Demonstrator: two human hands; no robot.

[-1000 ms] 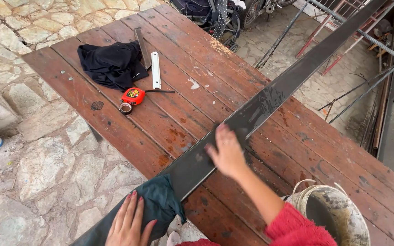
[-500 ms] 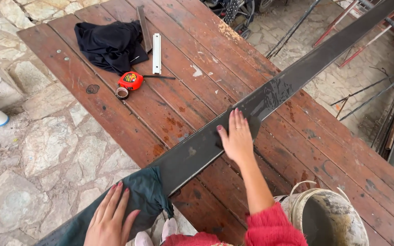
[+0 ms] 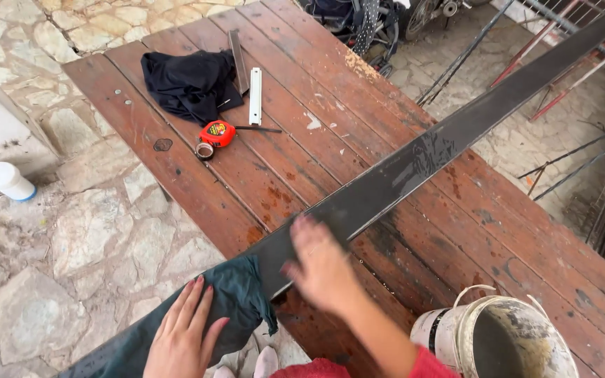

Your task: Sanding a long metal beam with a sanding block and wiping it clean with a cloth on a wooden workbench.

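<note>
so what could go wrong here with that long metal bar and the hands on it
The long dark metal bar lies slantwise across the wooden table and overhangs its near edge, so it could tip or slide off. The right hand lies bare on the bar by its edge, which might cut the palm. The left hand presses a dark green cloth on the overhanging end; the cloth could slip. The bucket stands close to the right arm and could get knocked.
</note>
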